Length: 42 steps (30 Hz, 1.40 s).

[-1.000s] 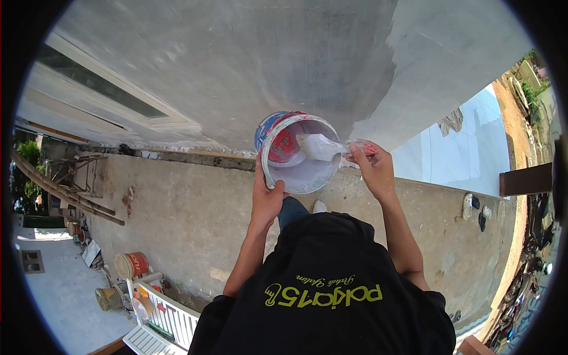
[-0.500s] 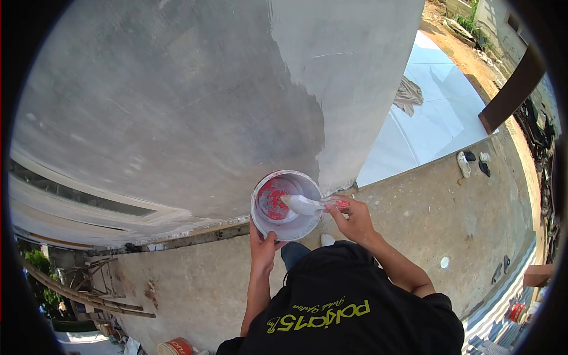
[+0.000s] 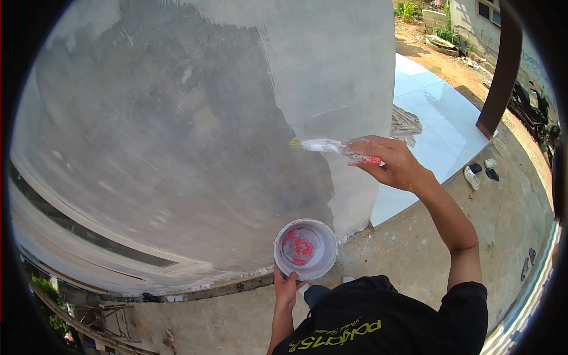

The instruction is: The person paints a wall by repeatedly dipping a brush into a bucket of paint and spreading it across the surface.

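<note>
My right hand (image 3: 390,161) grips the red handle of a paintbrush (image 3: 324,145) loaded with white paint. Its bristle tip touches the grey wall (image 3: 177,118) at the edge between the bare grey area and the lighter painted strip. My left hand (image 3: 288,285) holds a small paint bucket (image 3: 305,248) by its near rim, below the brush and close to the wall's foot. The bucket is white-smeared inside with a red patch at the bottom.
A window frame (image 3: 89,248) runs along the wall at lower left. A concrete floor (image 3: 426,242) lies below, with white tiles (image 3: 438,118) and a crumpled cloth (image 3: 405,124) beyond. Sandals (image 3: 479,171) sit by the tile edge, next to a brown post (image 3: 500,77).
The right hand lifted the brush out of the bucket and up to the wall. The left hand lowered the bucket, and the view tilted upward.
</note>
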Motion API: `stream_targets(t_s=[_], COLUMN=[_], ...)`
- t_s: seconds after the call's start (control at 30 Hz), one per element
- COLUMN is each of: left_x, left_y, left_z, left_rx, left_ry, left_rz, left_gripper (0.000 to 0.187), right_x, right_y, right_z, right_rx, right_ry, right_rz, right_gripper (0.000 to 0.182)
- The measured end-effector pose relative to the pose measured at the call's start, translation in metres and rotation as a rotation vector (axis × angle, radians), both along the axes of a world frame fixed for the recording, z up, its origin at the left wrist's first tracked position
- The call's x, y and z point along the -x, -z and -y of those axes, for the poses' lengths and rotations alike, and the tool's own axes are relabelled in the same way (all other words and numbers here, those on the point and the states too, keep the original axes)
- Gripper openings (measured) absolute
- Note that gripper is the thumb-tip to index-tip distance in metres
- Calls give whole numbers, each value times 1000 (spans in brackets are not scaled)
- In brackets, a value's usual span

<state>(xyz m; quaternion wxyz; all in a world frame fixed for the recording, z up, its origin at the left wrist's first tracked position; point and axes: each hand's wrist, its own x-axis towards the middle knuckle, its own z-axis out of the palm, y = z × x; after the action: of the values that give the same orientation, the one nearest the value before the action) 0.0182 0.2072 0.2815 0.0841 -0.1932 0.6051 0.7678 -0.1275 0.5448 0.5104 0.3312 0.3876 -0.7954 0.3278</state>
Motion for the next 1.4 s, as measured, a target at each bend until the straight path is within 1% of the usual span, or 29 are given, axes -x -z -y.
stream_targets(t_s=[0.03,0.13,0.2,0.27,0.33,0.37,0.47,0.53,0.6,0.63,0.7,0.73,0.8,0.83,0.93,1.0,1.1,1.17,1.27,1.3,1.37,1.4], left_x=[-1,-1,-7,-12,-18,-20,-27,-31,-35,-37,-39,-40,-41,-42,-39,-39,-37,-37,-37,-37,-37,-37], left_y=[1,-5,5,12,12,18,35,35,30,28,31,33,42,46,46,37,37,41,43,42,40,38], left_z=[1,-1,2,8,12,17,35,41,44,46,52,55,63,66,64,58,52,49,46,45,44,45], left_rx=[-2,6,27,27,24,14,-1,5,35,50,80,94,75,67,76,61,47,38,30,35,39,38], left_ry=[-2,-15,-40,-71,-107,-113,-145,-186,-224,-244,-257,-264,-260,-256,-256,-249,-242,-243,-235,-223,-213,-214], left_rz=[7,15,-17,-4,6,17,49,62,70,74,77,79,48,34,38,39,49,62,78,76,78,84], left_gripper=[73,73,73,71,70,70,70,68,69,69,69,69,68,68,68,68,69,69,68,68,68,67], right_x=[14,45,53,50,52,45,57,54,50,43,29,30,27,32,43,46,43,43,54,65,64,60], right_y=[-16,-63,-104,-143,-168,-174,-148,-102,-46,-21,13,19,26,22,-29,-69,-117,-132,-114,-94,-52,-27], right_z=[-3,-8,-12,-15,-14,-9,2,9,17,20,22,22,21,19,16,13,21,26,28,29,37,40], right_rx=[-66,-252,-258,-275,-235,-234,-336,-417,-430,-443,-435,-453,-487,-485,-410,-407,-298,-249,-317,-359,-354,-394], right_ry=[-44,-12,-8,115,140,207,262,268,214,160,43,27,-3,23,-15,23,68,131,220,237,121,61], right_rz=[-52,-156,-213,-339,-610,-663,-878,-865,-821,-735,-569,-466,-251,-194,-117,-112,-394,-607,-878,-907,-845,-764], right_gripper=[27,23,22,27,28,29,31,36,31,29,30,30,28,26,26,24,21,22,28,36,38,38])
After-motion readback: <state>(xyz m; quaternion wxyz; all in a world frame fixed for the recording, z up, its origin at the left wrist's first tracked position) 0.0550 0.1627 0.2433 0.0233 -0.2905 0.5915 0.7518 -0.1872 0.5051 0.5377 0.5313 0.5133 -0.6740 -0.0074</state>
